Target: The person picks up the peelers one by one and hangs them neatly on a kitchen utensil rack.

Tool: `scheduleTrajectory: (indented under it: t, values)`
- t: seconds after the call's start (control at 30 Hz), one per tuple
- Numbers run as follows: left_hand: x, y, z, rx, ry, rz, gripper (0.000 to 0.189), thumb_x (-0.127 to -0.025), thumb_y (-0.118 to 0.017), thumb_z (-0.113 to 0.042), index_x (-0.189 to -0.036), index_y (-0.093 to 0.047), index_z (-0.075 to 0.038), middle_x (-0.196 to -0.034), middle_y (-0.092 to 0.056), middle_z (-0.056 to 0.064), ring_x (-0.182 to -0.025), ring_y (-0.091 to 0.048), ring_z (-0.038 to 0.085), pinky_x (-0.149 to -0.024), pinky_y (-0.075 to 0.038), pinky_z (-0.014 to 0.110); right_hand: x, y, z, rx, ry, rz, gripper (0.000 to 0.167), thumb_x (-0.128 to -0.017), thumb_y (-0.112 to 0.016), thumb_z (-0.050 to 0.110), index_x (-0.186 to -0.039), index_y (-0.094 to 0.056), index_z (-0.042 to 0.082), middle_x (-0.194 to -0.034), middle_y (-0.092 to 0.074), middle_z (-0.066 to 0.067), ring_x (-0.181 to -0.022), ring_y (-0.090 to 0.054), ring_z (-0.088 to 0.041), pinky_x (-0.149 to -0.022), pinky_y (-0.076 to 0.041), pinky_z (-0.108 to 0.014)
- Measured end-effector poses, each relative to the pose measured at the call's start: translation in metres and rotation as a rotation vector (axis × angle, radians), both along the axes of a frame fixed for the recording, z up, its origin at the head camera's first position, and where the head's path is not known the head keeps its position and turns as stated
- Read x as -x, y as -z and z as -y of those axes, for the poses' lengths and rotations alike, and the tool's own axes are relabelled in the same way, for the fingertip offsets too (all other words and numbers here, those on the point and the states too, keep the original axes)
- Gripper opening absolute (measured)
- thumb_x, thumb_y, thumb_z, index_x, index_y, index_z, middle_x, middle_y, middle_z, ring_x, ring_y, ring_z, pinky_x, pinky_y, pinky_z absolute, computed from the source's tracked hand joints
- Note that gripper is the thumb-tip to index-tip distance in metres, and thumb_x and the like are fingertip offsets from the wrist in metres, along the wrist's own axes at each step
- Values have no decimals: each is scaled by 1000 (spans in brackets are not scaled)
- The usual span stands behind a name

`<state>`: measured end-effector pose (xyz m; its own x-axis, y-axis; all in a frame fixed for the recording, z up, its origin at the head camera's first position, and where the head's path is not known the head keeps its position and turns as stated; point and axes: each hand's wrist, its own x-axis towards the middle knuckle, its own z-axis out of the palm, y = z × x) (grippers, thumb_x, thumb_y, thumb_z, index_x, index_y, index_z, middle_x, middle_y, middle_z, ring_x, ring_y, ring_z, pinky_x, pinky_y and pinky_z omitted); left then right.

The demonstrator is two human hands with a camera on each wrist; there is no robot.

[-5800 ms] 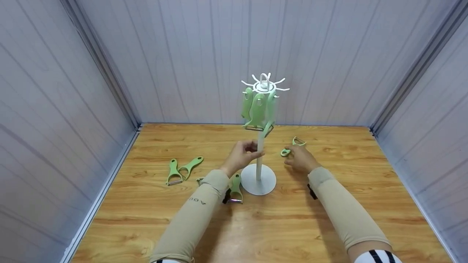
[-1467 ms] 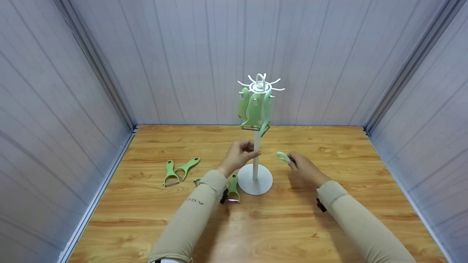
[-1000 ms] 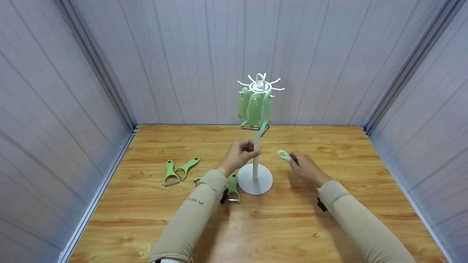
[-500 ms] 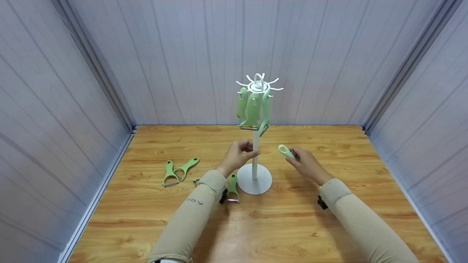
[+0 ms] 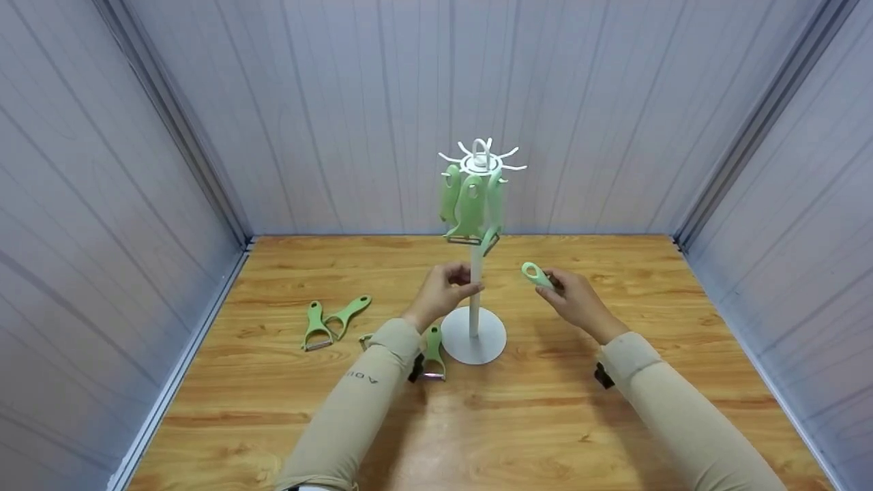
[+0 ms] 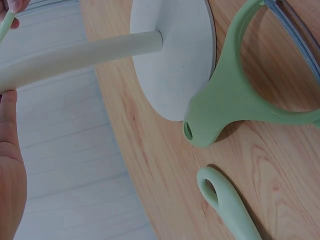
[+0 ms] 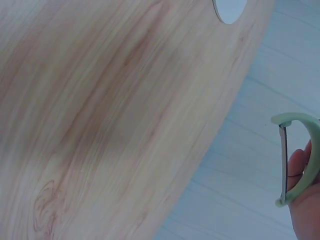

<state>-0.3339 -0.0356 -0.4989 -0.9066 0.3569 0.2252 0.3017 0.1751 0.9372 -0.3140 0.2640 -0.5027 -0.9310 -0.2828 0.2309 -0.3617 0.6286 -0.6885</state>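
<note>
A white stand (image 5: 475,315) with a round base and a ring of hooks rises mid-table, and several green peelers (image 5: 470,208) hang from its near hooks. My left hand (image 5: 440,293) grips its pole below them. In my right hand (image 5: 576,300), right of the pole, is a light green peeler (image 5: 535,273), its holed handle end pointing up and left. The right wrist view shows that peeler's blade (image 7: 284,162) beside the fingers. Another peeler (image 6: 220,95) lies against the base in the left wrist view, with a peeler handle (image 6: 227,202) nearby.
Two green peelers lie close together on the left of the wooden table (image 5: 532,423): one upright in view (image 5: 316,326), one slanted (image 5: 351,314). The left sleeve partly covers a further peeler (image 5: 365,340). Pale panel walls (image 5: 327,116) enclose the table at the back and sides.
My right hand has picked its peeler up from the table and raised it, turning the handle end upward. My left hand keeps its grip on the pole.
</note>
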Motion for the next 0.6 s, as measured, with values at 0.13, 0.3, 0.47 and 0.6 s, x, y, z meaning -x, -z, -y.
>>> scheduleTrajectory:
  t: [0.13, 0.3, 0.47, 0.6]
  values:
    - [0, 1, 0, 2, 3, -9, 15, -99, -79, -7, -112, -76, 2, -103, -78, 12, -92, -70, 14, -87, -60, 30, -2, -6, 1, 3, 3, -13, 34, -107, -69, 10, -138, -68, -5, -112, -75, -20, -104, -75, -36, -92, -62, -56]
    - [0, 1, 0, 2, 7, -5, 15, -100, -78, -5, -113, -76, 2, -104, -78, 13, -93, -70, 14, -88, -60, 31, -3, -14, 3, -5, 6, -43, 35, -109, -67, 11, -140, -67, -6, -119, -76, -24, -109, -75, -40, -94, -62, -58]
    - [0, 0, 0, 4, 7, 10, 14, -101, -76, -3, -114, -77, -1, -107, -78, 12, -96, -72, 16, -90, -61, 33, -5, -24, 4, -21, 20, -83, 36, -110, -66, 13, -142, -67, -3, -115, -77, -21, -100, -74, -34, -85, -61, -49]
    - [-1, 0, 1, 13, 6, 12, 14, -101, -77, -6, -114, -77, -2, -108, -78, 12, -97, -71, 17, -91, -61, 33, -6, -31, 4, -19, 24, -96, 36, -110, -66, 15, -143, -67, 0, -112, -77, -19, -93, -72, -31, -78, -56, -38]
